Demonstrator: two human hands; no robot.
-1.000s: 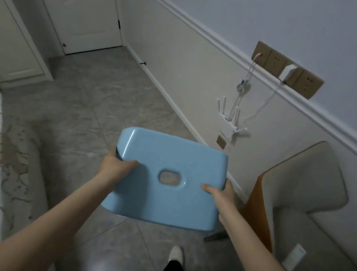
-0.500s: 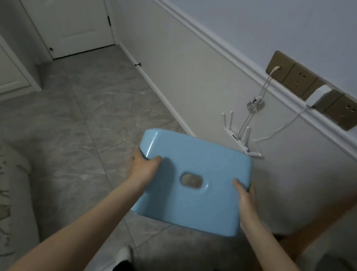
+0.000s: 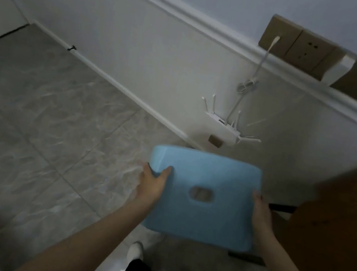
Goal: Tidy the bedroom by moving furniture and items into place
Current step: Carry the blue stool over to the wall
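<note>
head view: the stool (image 3: 199,213), gripped at each end by left hand (image 3: 152,184) and right hand (image 3: 261,209), has swung nearer the wall (image 3: 162,60), likely about to be placed.

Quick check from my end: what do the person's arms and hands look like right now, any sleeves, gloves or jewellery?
Both forearms are bare up to the frame edge, with no sleeves in view. The left hand and right hand wear no gloves; no watch or bracelet shows on either wrist. The picture is too blurred to rule out rings.
</note>
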